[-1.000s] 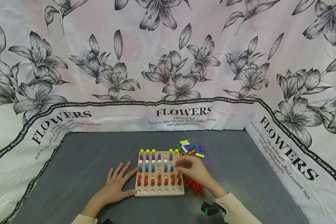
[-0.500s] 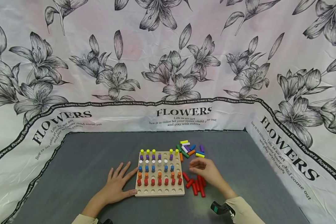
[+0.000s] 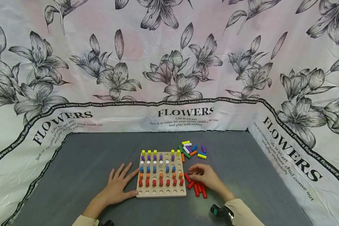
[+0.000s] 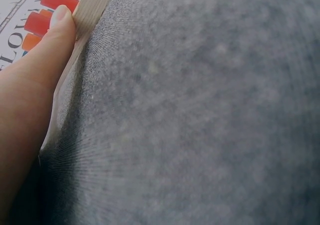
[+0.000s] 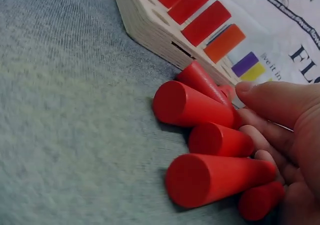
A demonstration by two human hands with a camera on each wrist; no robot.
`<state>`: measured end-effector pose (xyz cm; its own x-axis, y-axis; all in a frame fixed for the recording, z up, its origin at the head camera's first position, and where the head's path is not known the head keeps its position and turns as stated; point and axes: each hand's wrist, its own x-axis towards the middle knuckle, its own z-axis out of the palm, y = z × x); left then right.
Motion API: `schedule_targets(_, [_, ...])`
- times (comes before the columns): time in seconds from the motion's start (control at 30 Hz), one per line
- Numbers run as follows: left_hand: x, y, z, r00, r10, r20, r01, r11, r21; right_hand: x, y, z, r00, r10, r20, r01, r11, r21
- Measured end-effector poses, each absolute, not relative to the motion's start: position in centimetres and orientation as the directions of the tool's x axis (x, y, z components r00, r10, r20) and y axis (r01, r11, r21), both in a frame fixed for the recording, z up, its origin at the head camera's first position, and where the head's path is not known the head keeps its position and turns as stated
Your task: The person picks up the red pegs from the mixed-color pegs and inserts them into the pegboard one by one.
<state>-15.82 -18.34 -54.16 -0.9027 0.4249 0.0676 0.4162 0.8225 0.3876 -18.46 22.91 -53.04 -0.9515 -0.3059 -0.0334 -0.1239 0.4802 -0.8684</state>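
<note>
Against pegboard [image 3: 164, 190], left hand [image 3: 117, 189], at red pegs [image 3: 196, 190], right hand [image 3: 207, 176]

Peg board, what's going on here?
A person has the left hand against the left edge of the wooden peg board, fingers spread. The right hand is at the loose red pegs beside the board; whether it grips one is unclear. The board's red row is full, the nearest row has no pegs, and other rows have gaps.
</note>
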Motion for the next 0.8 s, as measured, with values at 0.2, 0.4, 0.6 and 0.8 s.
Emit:
schedule_targets(0.2, [-15.91,-18.52,-54.32,-0.895,0.434,0.105,0.438,0.807,0.396,-18.34,22.56,-53.55,-0.956,-0.289,-0.040,-0.117,0.506,-0.855])
schedule_targets(0.4, [-16.03,-18.56,-54.66,-0.888,0.442,0.123,0.453,0.801,0.390,-18.06,22.45,-53.77,-0.960,-0.277,-0.027,-0.125,0.515,-0.848])
schedule_targets(0.6, [-15.89,-18.47,-54.42,-0.880,0.447,0.162,0.473,0.788,0.395,-17.93,22.30,-53.68,-0.954,-0.299,0.005,-0.167,0.519,-0.838])
schedule_targets(0.8, [-15.93,-18.57,-54.61,-0.886,0.440,0.144,0.459,0.796,0.393,-18.03,22.07,-53.46,-0.948,-0.317,0.015,-0.200,0.559,-0.804])
